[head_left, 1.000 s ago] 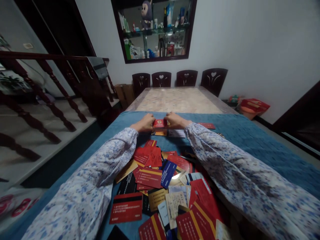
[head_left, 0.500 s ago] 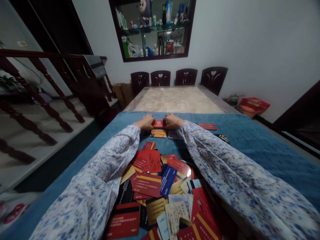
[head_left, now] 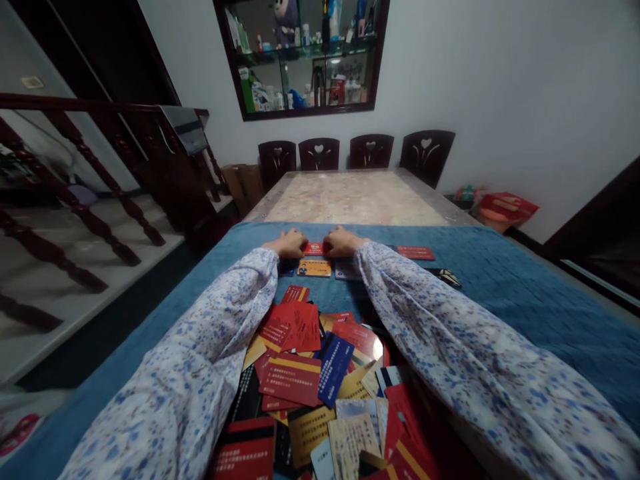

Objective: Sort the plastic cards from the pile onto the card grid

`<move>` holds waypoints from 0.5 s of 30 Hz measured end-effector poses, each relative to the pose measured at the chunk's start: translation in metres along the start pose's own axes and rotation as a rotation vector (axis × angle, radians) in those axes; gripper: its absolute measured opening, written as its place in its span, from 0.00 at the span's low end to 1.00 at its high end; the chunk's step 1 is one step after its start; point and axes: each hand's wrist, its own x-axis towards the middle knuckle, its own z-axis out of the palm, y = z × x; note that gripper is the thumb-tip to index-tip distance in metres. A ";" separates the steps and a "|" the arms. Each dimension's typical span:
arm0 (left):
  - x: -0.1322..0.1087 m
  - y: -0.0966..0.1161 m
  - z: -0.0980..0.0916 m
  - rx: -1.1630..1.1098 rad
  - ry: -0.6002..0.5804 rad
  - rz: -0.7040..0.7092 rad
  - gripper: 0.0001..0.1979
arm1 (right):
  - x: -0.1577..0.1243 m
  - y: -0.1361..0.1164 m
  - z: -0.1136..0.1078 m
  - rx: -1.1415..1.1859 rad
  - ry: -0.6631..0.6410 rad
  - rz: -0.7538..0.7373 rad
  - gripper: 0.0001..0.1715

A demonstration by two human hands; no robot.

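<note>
A small red card [head_left: 315,249] lies on a blue cloth [head_left: 500,293], at the far reach of both arms. The left hand [head_left: 289,243] is at its left end and the right hand [head_left: 343,242] at its right end. Both hands are knuckles up, with the fingers curled in, close together and closed on the card's ends. Both arms are stretched almost straight, and their flowered sleeves [head_left: 200,360] run back toward the camera.

Just on the near side of the red card, an orange card [head_left: 314,268] lies flat. A white card [head_left: 345,270] is beside it, partly hidden under the right wrist. To the right of the red card, well clear of the hands, lies another red card [head_left: 415,253]. A dark card [head_left: 445,277] lies further right and nearer.

Nearer than the red card, between the two forearms, a loose pile of cards [head_left: 310,373] is spread over the cloth. They overlap and are mostly red, with some blue, black and tan.

Beyond the red card, the cloth ends and the bare stone top of the table [head_left: 350,197] shows. Four dark chairs [head_left: 371,151] stand at its far end.

Above the chairs, a dark-framed cabinet [head_left: 381,53] is set in the wall. Its glass shelves hold bottles [head_left: 270,97] and a plush toy [head_left: 287,15].
</note>
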 end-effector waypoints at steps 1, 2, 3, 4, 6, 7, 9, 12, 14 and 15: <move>0.000 -0.001 -0.001 -0.002 -0.009 0.006 0.14 | 0.000 0.000 0.000 0.002 -0.005 0.002 0.24; 0.001 -0.001 -0.001 -0.002 -0.017 0.011 0.14 | 0.000 0.001 -0.001 0.002 -0.009 0.002 0.24; 0.001 -0.001 -0.001 0.000 -0.023 0.011 0.15 | -0.001 0.001 -0.001 0.001 -0.012 0.001 0.24; 0.002 -0.001 -0.001 0.004 -0.029 0.009 0.15 | -0.001 0.001 -0.001 -0.001 -0.015 0.000 0.25; 0.003 -0.001 0.000 0.015 -0.037 0.005 0.16 | -0.002 0.001 -0.001 -0.003 -0.015 -0.002 0.26; 0.004 -0.001 0.000 0.019 -0.040 0.005 0.16 | -0.002 0.000 -0.001 -0.002 -0.014 -0.002 0.26; 0.004 -0.001 0.000 0.017 -0.039 0.010 0.16 | -0.003 0.000 -0.002 0.002 -0.014 -0.005 0.25; 0.005 -0.003 0.001 -0.002 -0.038 0.019 0.16 | -0.003 -0.001 -0.002 0.001 -0.020 -0.005 0.24; 0.006 -0.004 0.001 -0.008 -0.040 0.012 0.16 | -0.002 -0.002 -0.002 -0.001 -0.022 0.000 0.24; 0.007 -0.005 0.001 -0.009 -0.040 0.008 0.17 | -0.002 -0.002 -0.002 0.000 -0.022 0.003 0.24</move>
